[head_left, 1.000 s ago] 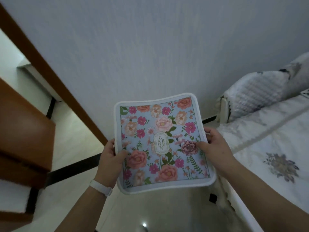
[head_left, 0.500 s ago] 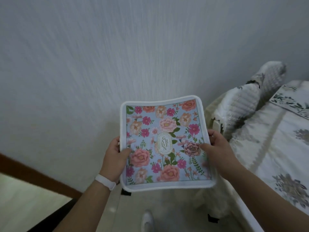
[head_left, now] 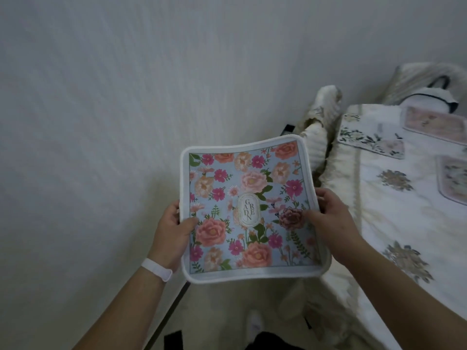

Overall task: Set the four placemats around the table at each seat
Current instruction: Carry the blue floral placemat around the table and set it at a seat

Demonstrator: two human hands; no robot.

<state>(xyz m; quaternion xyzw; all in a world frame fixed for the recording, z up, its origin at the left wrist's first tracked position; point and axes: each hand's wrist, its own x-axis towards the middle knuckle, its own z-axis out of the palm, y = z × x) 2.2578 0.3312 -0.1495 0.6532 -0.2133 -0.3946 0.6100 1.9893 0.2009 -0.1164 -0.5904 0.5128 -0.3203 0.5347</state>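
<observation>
My left hand and right hand grip 1 floral placemat by opposite edges; I should keep it level, then lay it square at the table edge.

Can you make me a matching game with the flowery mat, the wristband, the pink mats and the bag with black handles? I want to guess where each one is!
Things:
1. blue flowery placemat
2. white wristband
3. pink placemats
4. white bag with black handles

Places:
A. lying on the white tablecloth at the right
B. held in the air between the left hand and the right hand
C. at the far end of the table, beyond the pink mats
D. around the left wrist

Pairs: 1-B, 2-D, 3-A, 4-C
</observation>
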